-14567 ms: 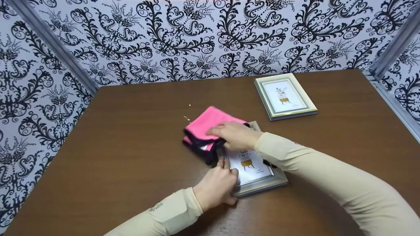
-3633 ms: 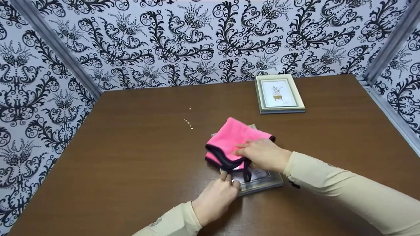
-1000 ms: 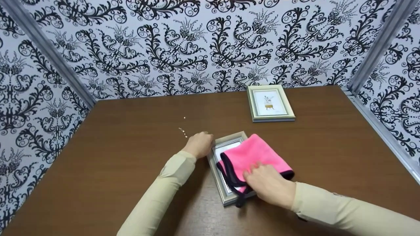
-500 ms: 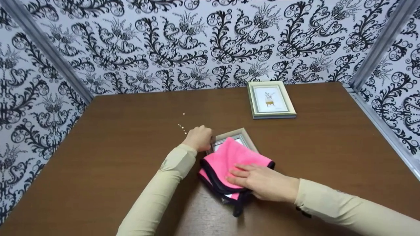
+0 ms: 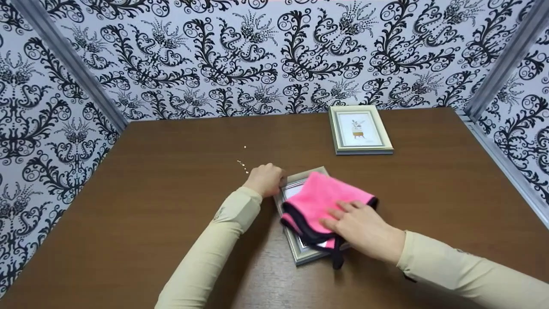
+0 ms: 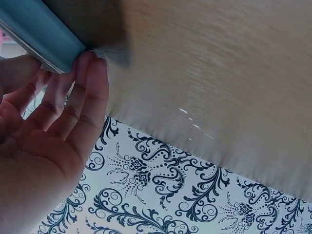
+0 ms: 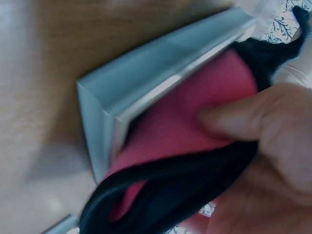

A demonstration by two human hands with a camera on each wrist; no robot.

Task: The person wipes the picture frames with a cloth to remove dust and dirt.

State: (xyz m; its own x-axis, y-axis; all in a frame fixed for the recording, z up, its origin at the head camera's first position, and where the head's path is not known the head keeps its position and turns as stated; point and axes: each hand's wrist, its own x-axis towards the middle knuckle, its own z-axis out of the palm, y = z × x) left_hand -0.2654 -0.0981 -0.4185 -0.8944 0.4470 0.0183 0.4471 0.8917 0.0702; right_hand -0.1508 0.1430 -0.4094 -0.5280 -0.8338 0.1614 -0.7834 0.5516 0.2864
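A picture frame (image 5: pixel 308 256) with a pale border lies tilted on the brown table, its picture mostly covered by a folded pink cloth (image 5: pixel 319 195) with black edging. At the frame's upper left corner my left hand (image 5: pixel 266 179) grips the border; the left wrist view shows thumb and fingers around the frame's edge (image 6: pixel 41 31). My right hand (image 5: pixel 364 227) lies on the cloth, fingers spread over its top. In the right wrist view, the right thumb (image 7: pixel 229 119) presses into the pink fabric (image 7: pixel 170 119), with a fold held between it and the fingers.
A second picture frame (image 5: pixel 360 131), showing a plant in a yellow pot stand, lies farther back on the right. Small white specks (image 5: pixel 243 166) dot the table (image 5: pixel 171 193) left of the left hand. Patterned walls (image 5: pixel 257 56) enclose the back and sides.
Since 3.6 s ago my left hand has gone from the frame's lower left side to its upper left corner. Over the last second the right hand swept the cloth left, then back right.
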